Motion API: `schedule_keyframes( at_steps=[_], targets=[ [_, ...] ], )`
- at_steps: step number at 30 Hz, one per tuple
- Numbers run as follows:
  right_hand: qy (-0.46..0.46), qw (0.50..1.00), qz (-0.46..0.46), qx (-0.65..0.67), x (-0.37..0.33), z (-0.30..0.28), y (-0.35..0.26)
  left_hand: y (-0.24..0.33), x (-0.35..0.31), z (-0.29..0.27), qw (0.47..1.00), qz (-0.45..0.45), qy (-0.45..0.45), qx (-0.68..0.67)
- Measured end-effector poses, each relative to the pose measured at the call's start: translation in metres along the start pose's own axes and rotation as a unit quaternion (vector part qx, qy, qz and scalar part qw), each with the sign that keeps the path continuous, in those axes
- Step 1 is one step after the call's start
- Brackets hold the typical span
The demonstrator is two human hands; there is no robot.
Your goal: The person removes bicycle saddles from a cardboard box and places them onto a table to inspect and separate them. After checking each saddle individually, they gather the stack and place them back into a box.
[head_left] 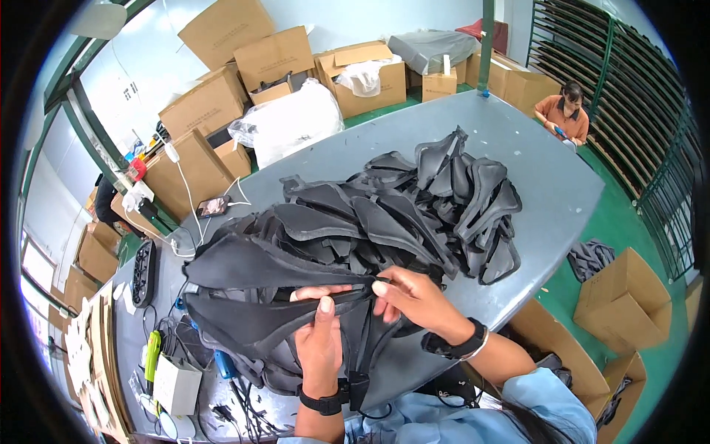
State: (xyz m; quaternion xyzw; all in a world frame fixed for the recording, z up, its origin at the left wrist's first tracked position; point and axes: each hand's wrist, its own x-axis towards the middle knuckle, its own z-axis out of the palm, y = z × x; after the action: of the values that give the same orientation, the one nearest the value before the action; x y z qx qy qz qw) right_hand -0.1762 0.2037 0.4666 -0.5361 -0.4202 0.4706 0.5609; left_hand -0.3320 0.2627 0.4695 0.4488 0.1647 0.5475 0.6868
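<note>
A black padded fabric piece [244,265] with two broad, leaf-shaped panels lies across the near side of the table, its panels pointing left. My left hand [319,342] is closed on the lower panel near its narrow end, thumb on top and fingers underneath. At that narrow end, my right hand [416,297] pinches the edge between thumb and fingers. What lies under the right fingertips is hidden. Just beyond both hands spreads a heap of similar black padded pieces [384,211]. A dark strap with a buckle [358,385] hangs down beside my left wrist.
The grey table [547,177] also bears a phone [213,206], a black tray [144,274], a white box [177,385], a yellow-green tool [152,359] and loose cables. Open cartons [625,300] stand at the right; more line the back. A person [563,115] works at the far right.
</note>
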Motion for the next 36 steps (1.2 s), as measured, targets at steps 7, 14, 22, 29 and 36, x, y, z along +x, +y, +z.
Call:
schedule_keyframes(
  at_steps=[7,14,22,29,36],
  targets=[
    [-0.04,0.954,0.082,0.285,0.001,0.012,0.007,-0.011,-0.014,-0.01,0.994,0.035,-0.032,0.097],
    [-0.126,0.953,0.06,0.267,-0.002,0.01,0.022,-0.02,-0.014,-0.003,0.997,0.042,0.04,0.042],
    [0.044,0.995,-0.041,0.076,-0.006,0.013,0.022,-0.03,-0.004,0.017,0.998,-0.017,0.067,0.008],
    [-0.007,0.941,0.07,0.33,0.001,0.002,0.025,-0.039,-0.003,0.016,0.995,0.072,-0.023,0.062],
    [0.085,0.995,-0.023,0.05,-0.005,0.009,0.021,-0.033,-0.003,0.021,0.998,0.015,0.055,0.0]
  ],
)
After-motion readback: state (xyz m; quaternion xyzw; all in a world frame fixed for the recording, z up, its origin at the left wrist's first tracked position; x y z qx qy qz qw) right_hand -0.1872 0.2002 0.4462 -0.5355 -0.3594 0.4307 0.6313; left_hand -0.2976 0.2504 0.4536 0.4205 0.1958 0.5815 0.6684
